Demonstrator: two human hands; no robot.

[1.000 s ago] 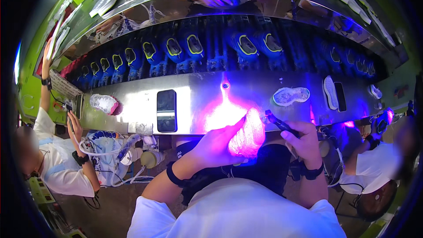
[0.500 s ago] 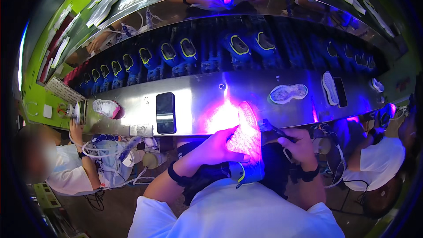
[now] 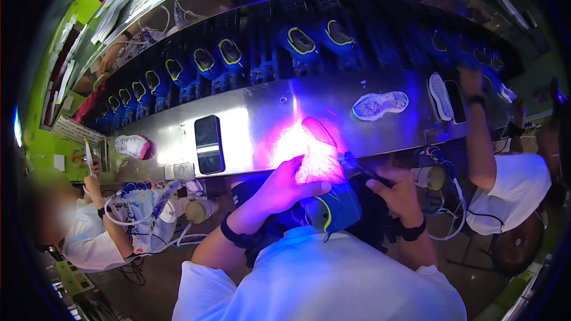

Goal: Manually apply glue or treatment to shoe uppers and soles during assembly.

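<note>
Head view shows the left hand (image 3: 284,185) clamped on a blue shoe (image 3: 333,205) at the worktop (image 3: 256,113) edge; the right hand (image 3: 397,193) grips a dark tool (image 3: 360,168). The shoe looks light and soft, so it is best held around the body.

A dark phone (image 3: 209,143) lies flat on the steel workbench (image 3: 256,119), left of centre. A pale insole (image 3: 380,105) rests toward the upper right. A row of blue shoes (image 3: 226,59) with yellow-green collars runs along the conveyor (image 3: 380,30) above.
</note>
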